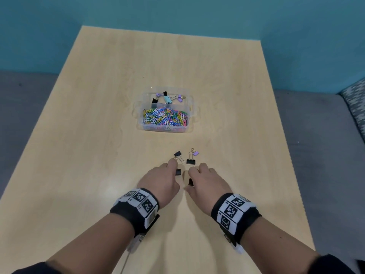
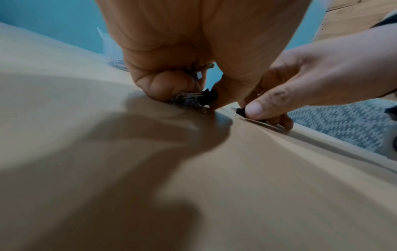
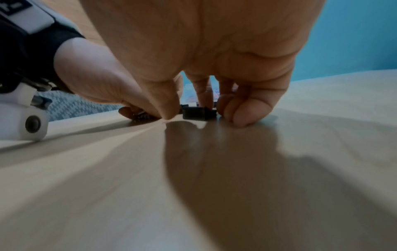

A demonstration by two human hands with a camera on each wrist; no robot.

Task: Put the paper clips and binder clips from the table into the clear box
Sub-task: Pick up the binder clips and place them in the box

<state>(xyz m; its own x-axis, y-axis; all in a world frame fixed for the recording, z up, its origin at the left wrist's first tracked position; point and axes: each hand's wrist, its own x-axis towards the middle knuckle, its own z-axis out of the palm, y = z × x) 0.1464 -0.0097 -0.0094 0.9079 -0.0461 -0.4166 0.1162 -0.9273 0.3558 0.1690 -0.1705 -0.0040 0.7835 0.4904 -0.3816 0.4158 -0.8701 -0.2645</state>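
Note:
The clear box point(image 1: 192, 107) stands mid-table, with colourful paper clips point(image 1: 165, 117) in its near compartment and several binder clips point(image 1: 167, 98) in the far one. Two black binder clips point(image 1: 177, 154) point(image 1: 191, 161) and a purple binder clip point(image 1: 195, 153) lie loose just beyond my hands. My left hand point(image 1: 174, 168) is down on the table, fingers curled round a black binder clip point(image 2: 209, 96) whose metal handles show. Beside it, my right hand point(image 1: 189, 177) pinches another black binder clip point(image 3: 198, 113) between thumb point(image 3: 167, 108) and fingers, still on the table.
The light wooden table point(image 1: 98, 135) extends well past the box to a teal wall. Grey floor lies on both sides, with a patterned cushion point(image 1: 355, 103) at the right. Both wrists wear black bands with printed markers.

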